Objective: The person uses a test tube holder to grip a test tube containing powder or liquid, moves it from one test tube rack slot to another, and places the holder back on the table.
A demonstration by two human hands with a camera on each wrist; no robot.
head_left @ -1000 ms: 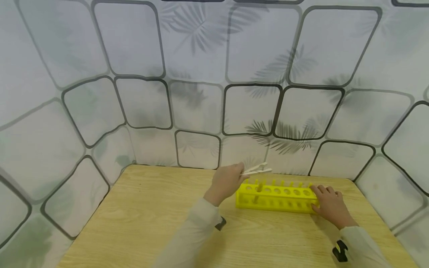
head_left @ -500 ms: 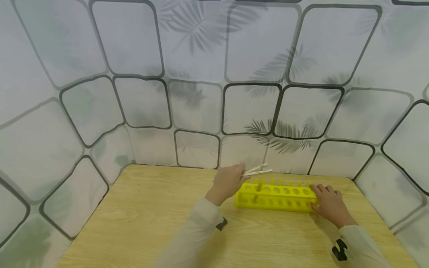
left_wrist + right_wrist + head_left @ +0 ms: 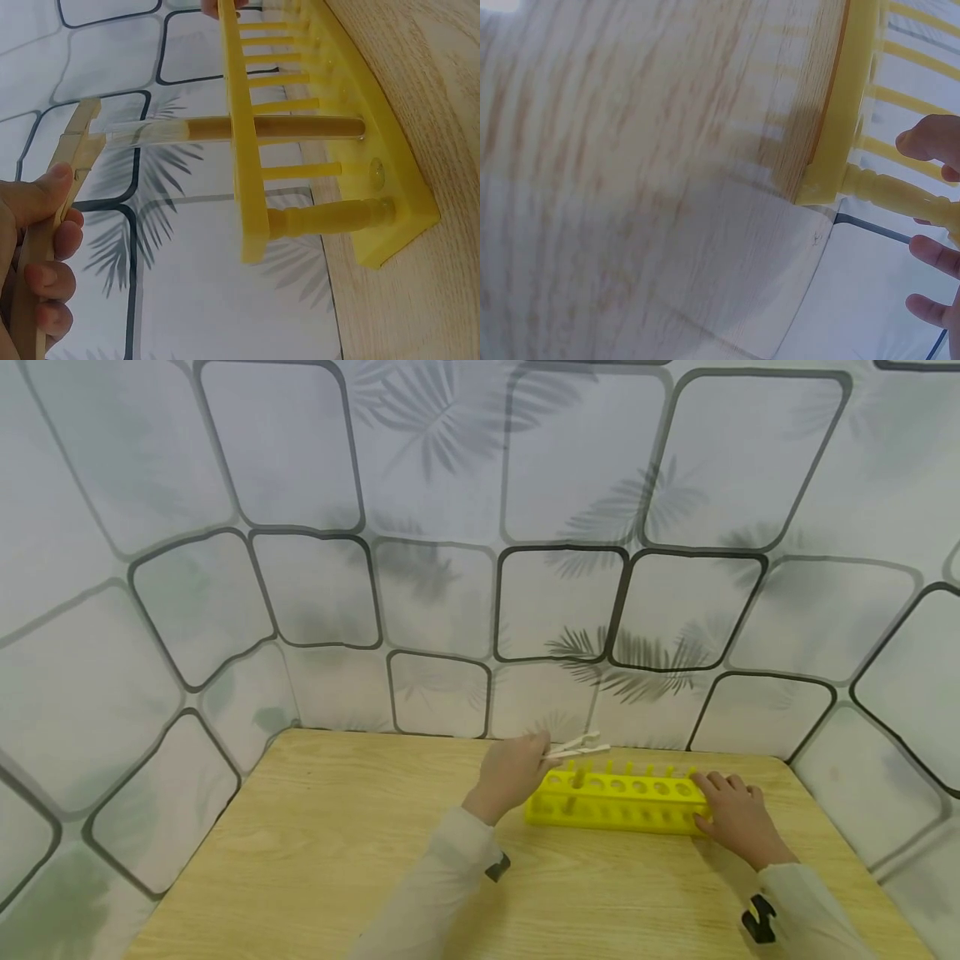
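My left hand (image 3: 512,777) grips a wooden test tube clamp (image 3: 77,142) by its handle, and its two arms stand spread apart in the head view. A clear test tube (image 3: 210,129) with brown liquid stands in the yellow test tube rack (image 3: 622,814), near its left end. The clamp's front end is at the tube's mouth; whether it touches the glass I cannot tell. My right hand (image 3: 738,820) holds the rack's right end, thumb at the front and fingers over the top. In the right wrist view, only part of that hand shows beside the rack's end post (image 3: 900,193).
The rack stands on a light wooden table (image 3: 337,843), towards its back right. A patterned cloth wall (image 3: 442,602) rises behind the table and along both sides. Upright pegs (image 3: 281,80) line the rack's back.
My left hand and the clamp have come down slightly towards the rack. The right hand keeps its hold on the rack's end.
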